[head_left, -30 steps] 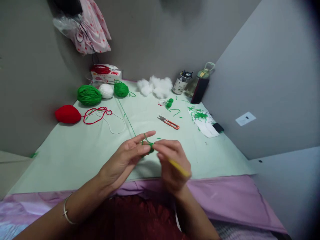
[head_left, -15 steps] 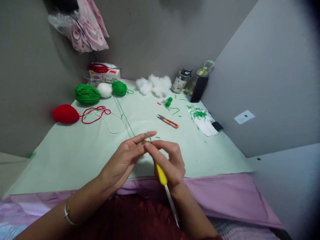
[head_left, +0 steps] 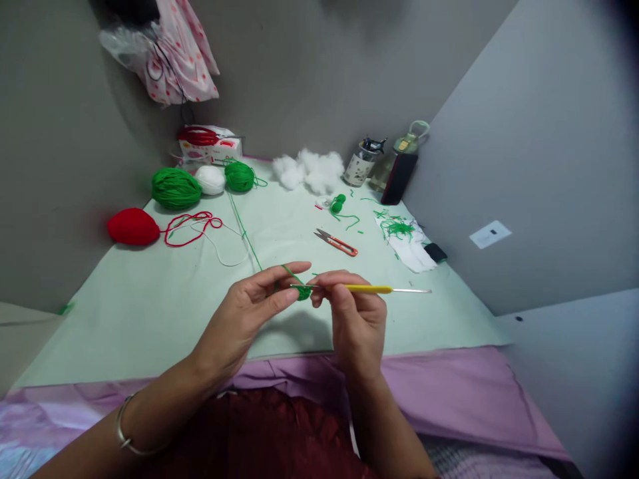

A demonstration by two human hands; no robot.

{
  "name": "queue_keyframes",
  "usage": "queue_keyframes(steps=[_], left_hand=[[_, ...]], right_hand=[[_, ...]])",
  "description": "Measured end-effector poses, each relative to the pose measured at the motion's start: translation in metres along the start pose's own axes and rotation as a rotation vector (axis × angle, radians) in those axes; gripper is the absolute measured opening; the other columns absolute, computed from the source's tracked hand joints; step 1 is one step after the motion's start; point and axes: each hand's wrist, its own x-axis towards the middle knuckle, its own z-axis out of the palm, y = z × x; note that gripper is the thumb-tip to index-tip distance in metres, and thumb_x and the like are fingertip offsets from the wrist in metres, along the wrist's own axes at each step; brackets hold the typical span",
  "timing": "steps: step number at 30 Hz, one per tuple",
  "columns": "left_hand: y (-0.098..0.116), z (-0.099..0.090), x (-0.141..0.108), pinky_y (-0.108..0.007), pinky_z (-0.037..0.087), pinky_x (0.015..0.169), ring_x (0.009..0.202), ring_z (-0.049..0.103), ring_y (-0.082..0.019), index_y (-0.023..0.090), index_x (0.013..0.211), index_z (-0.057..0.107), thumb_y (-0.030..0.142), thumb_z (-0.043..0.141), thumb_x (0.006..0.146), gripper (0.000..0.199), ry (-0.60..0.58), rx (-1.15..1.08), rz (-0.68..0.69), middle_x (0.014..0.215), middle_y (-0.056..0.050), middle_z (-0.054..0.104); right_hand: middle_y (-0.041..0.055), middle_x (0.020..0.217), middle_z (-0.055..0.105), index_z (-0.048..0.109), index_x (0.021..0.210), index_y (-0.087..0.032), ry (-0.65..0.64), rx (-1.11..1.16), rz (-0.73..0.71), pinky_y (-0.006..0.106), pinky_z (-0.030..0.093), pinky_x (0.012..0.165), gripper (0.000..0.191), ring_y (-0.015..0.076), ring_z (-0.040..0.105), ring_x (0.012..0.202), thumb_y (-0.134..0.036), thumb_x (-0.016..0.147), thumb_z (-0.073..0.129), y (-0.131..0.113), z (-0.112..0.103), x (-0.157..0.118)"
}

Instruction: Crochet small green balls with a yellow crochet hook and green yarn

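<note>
My left hand (head_left: 254,299) pinches a small green crochet piece (head_left: 304,293) between thumb and fingers. Over its raised index finger runs green yarn (head_left: 248,239), which leads back across the table towards a green yarn ball (head_left: 239,177). Closed around a crochet hook with a yellow handle (head_left: 370,289) is my right hand (head_left: 358,313). The hook lies nearly level, its metal tip at the top edge of the green piece. Its other metal end sticks out to the right. Part of the piece is hidden behind my left fingers.
Orange thread snips (head_left: 336,243) lie beyond my hands. Further back are white stuffing (head_left: 309,170), a pen holder (head_left: 359,163) and a small green crocheted piece (head_left: 338,203). Red yarn (head_left: 132,227) sits left; green scraps (head_left: 397,228) lie on white paper at right.
The hook has swung from pointing down towards me to lying level, pointing left. My right hand has turned and shifted slightly right. The green piece shows more clearly.
</note>
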Motion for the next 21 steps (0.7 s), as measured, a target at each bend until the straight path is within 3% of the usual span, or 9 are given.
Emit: queue_keyframes(steps=[5, 9, 17, 19, 21], left_hand=[[0.004, 0.0, 0.0, -0.029, 0.045, 0.094, 0.097, 0.061, -0.018, 0.031, 0.111, 0.086, 0.031, 0.087, 0.082, 0.029, 0.033, -0.026, -0.04, 0.096, -0.001, 0.072], [0.003, -0.002, 0.0, -0.03, 0.044, 0.092, 0.096, 0.059, -0.019, 0.032, 0.112, 0.086, 0.031, 0.086, 0.083, 0.03, 0.034, -0.002, -0.011, 0.093, -0.001, 0.069], [0.002, 0.001, -0.004, -0.032, 0.037, 0.104, 0.101, 0.058, -0.02, 0.04, 0.112, 0.085, 0.028, 0.087, 0.084, 0.03, 0.169, 0.328, 0.213, 0.095, 0.002, 0.069], [0.001, 0.003, -0.004, -0.032, 0.039, 0.103, 0.098, 0.059, -0.019, 0.039, 0.119, 0.083, 0.027, 0.088, 0.083, 0.039, 0.148, 0.206, 0.16, 0.093, 0.002, 0.069], [0.0, 0.003, -0.002, -0.031, 0.043, 0.098, 0.093, 0.06, -0.018, 0.034, 0.128, 0.079, 0.03, 0.088, 0.082, 0.047, 0.056, -0.024, -0.003, 0.09, 0.001, 0.069]], right_hand=[[0.0043, 0.086, 0.079, 0.075, 0.094, -0.02, 0.015, 0.093, 0.037, 0.028, 0.059, 0.062, 0.02, 0.0137, 0.07, 0.067, -0.032, 0.103, 0.061, -0.003, 0.0, 0.004], [0.0046, 0.088, 0.078, 0.073, 0.096, -0.02, 0.0, -0.046, -0.03, 0.031, 0.061, 0.064, 0.021, 0.0145, 0.071, 0.068, -0.03, 0.105, 0.057, -0.008, 0.0, 0.0], [0.0088, 0.101, 0.079, 0.071, 0.121, -0.022, -0.137, -0.637, -0.575, 0.035, 0.063, 0.076, 0.028, 0.0205, 0.075, 0.091, -0.01, 0.101, 0.055, -0.005, -0.001, -0.011], [0.0111, 0.105, 0.078, 0.072, 0.125, -0.021, -0.15, -0.78, -0.689, 0.034, 0.064, 0.078, 0.032, 0.0215, 0.075, 0.096, -0.008, 0.097, 0.062, 0.0, -0.001, -0.012], [0.0116, 0.109, 0.077, 0.074, 0.126, -0.022, -0.123, -0.849, -0.731, 0.034, 0.063, 0.08, 0.035, 0.0224, 0.074, 0.101, -0.007, 0.094, 0.067, 0.003, -0.001, -0.012]])
